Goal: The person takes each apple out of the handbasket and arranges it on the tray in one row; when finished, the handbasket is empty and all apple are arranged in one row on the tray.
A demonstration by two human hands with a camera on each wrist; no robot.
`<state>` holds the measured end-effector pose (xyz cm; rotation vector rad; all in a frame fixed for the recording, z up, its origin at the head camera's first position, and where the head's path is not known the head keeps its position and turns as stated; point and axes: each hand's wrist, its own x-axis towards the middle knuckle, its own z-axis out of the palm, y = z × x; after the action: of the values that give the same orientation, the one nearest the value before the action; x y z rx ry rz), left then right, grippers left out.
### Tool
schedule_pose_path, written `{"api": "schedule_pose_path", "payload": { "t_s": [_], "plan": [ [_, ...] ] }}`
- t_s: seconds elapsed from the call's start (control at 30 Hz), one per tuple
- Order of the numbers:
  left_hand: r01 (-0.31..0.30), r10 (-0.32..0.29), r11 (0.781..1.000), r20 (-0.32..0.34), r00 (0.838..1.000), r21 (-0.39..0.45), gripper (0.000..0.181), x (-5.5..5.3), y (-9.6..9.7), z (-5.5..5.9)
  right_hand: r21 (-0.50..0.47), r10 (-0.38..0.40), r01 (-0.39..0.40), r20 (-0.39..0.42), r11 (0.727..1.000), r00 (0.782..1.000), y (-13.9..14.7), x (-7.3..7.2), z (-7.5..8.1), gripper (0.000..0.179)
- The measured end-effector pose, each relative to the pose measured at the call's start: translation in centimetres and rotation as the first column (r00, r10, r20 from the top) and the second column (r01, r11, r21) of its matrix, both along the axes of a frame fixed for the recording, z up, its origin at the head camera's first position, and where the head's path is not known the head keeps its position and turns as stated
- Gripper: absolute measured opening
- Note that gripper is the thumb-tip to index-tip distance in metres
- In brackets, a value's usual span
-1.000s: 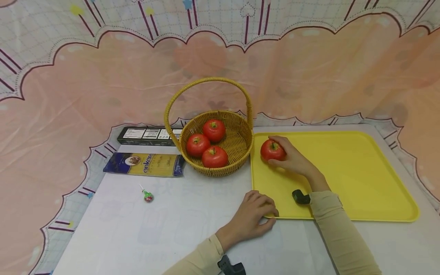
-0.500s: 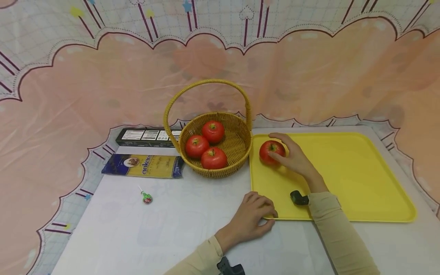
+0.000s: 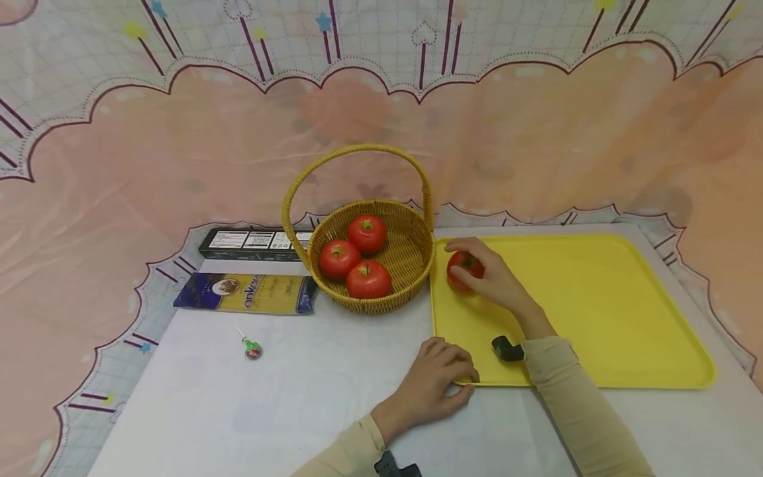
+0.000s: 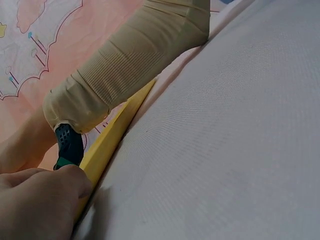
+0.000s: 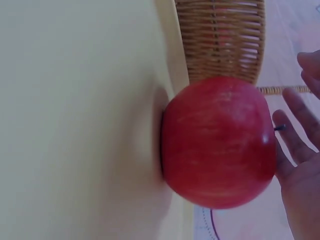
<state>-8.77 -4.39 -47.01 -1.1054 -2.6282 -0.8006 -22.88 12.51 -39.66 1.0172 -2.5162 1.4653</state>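
A red apple rests on the left part of a yellow tray. Over it, my right hand has its fingers spread loosely about the top and far side. In the right wrist view the apple sits on the tray surface, and the fingers are spread near its stem, not closed round it. At the tray's near left corner my left hand grips the rim, fingers over the edge and thumb in front. The left wrist view shows part of that hand beside the rim.
Left of the tray stands a wicker basket with a tall handle and 3 red apples. Farther left lie a black box, a blue and yellow pasta packet and a green-wrapped lollipop. A patterned cloth hangs behind.
My right hand has loosened from the apple and shifted slightly left above it; the apple stays on the tray. The left hand keeps its place. The whole view has shifted slightly.
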Motion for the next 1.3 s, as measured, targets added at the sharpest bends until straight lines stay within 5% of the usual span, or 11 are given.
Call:
{"api": "schedule_pose_path", "payload": {
  "t_s": [0.2, 1.3],
  "plan": [
    [0.004, -0.004, 1.0, -0.029, 1.0, -0.019, 0.009, 0.2, -0.1, 0.0, 0.039, 0.03, -0.029, -0.029, 0.999, 0.999, -0.5, -0.9, -1.0, 0.04],
    [0.007, -0.008, 1.0, -0.048, 0.999, -0.018, 0.01, 0.1, 0.0, -0.4, 0.292, 0.261, -0.208, -0.155, 0.934, 0.953, -5.2, -2.1, 1.3, 0.031]
  ]
}}
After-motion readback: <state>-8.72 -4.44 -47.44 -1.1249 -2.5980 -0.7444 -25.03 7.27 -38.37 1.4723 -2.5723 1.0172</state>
